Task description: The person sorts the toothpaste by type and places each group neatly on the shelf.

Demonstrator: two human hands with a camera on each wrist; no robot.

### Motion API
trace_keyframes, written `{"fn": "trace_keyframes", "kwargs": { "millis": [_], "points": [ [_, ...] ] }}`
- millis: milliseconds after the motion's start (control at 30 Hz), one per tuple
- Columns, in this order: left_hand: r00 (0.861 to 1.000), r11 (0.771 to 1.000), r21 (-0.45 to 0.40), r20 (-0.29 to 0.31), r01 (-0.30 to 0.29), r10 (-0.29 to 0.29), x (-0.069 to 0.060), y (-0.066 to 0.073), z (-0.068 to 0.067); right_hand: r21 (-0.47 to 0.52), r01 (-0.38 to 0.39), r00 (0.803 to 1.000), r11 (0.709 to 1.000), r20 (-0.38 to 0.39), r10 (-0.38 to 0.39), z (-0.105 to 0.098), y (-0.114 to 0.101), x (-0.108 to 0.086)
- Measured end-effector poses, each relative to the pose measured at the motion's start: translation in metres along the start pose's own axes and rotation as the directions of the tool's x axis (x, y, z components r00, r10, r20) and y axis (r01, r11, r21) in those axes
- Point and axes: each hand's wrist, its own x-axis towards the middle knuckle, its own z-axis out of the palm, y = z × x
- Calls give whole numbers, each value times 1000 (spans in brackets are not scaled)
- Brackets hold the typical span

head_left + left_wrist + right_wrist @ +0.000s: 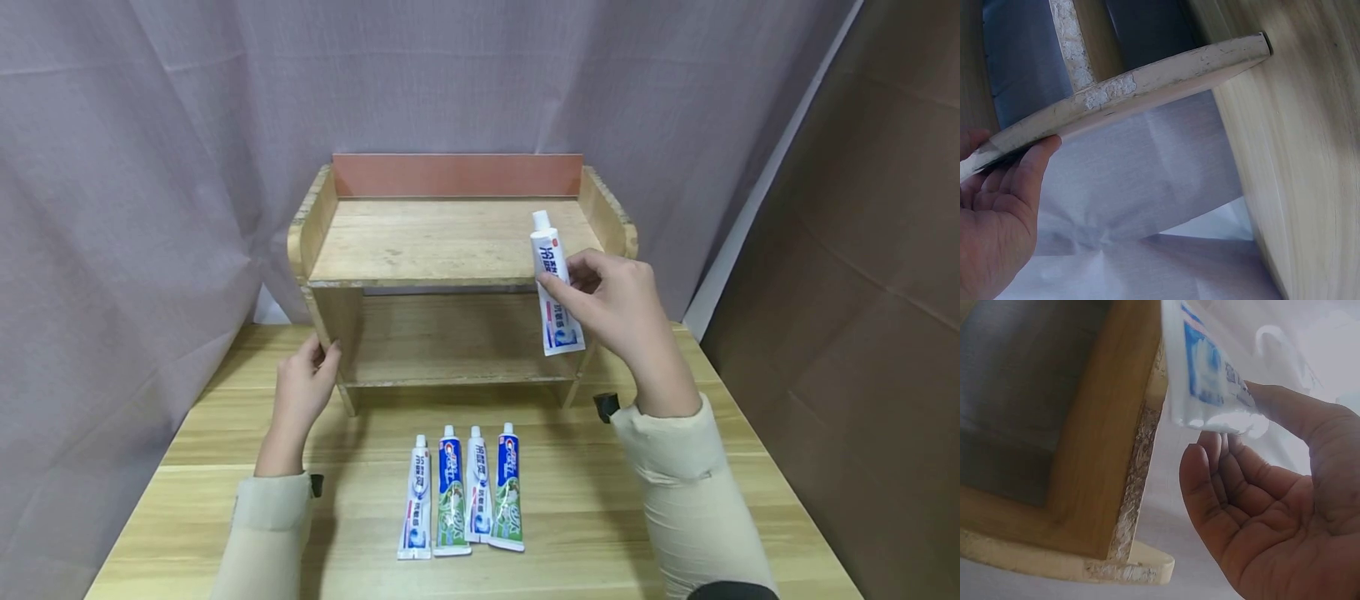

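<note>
A white toothpaste tube with blue lettering is pinched between the thumb and fingers of my right hand, cap upward, in front of the shelf's right part. The right wrist view shows its lower end beside the worn wooden edge. My left hand grips the left side panel of the small wooden shelf; in the left wrist view the thumb and fingers lie on either side of that panel. Two white tubes and two blue-green toothpaste tubes lie in a row on the table, caps toward the shelf.
The two-tier shelf stands at the back of the wood-grain table, with a reddish back strip on top. Grey cloth hangs behind it, and a brown surface rises at the right.
</note>
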Motion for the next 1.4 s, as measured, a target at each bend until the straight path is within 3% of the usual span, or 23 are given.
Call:
{"fn": "trace_keyframes", "kwargs": {
  "millis": [633,1067,1400],
  "points": [
    [1000,1000,6,-19,-22,22,-1,-3,1,31,0,1000,1000,20,-1,-4,-2,32],
    [1000,1000,-5,-9,-7,7,0,-3,1,3,-26,999,1000,46,25,2,-2,60],
    [1000,1000,-2,0,0,0,-1,-3,0,-22,-129,985,991,117,130,12,5,81]
  ]
}}
